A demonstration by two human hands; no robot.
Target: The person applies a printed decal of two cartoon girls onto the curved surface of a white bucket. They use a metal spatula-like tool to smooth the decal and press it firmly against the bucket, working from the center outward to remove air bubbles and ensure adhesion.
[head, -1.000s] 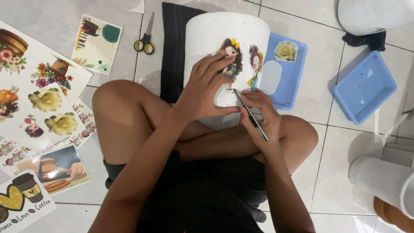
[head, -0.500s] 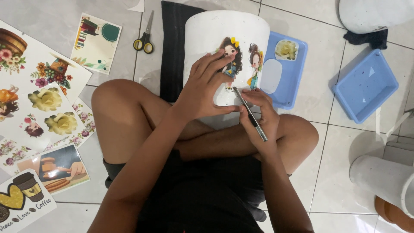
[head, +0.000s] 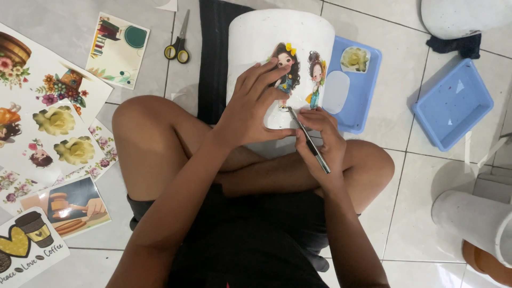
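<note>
A large white pot (head: 266, 32) lies on its side against my crossed legs. Two cartoon girl pictures (head: 298, 72) are stuck on its wall. My left hand (head: 256, 104) lies flat on the pot, fingers spread over the left girl picture. My right hand (head: 320, 141) grips a thin dark brush (head: 309, 141), with its tip at the pot's wall just below the left picture.
A blue tray (head: 362, 96) with a yellow flower cutout sits right of the pot, and an empty blue tray (head: 453, 104) further right. Scissors (head: 178, 45) and several printed picture sheets (head: 58, 122) lie on the tiled floor at left. White pots (head: 474, 218) stand at right.
My hands stay on the pot almost unmoved; the brush tip has shifted slightly along the pot's wall below the picture.
</note>
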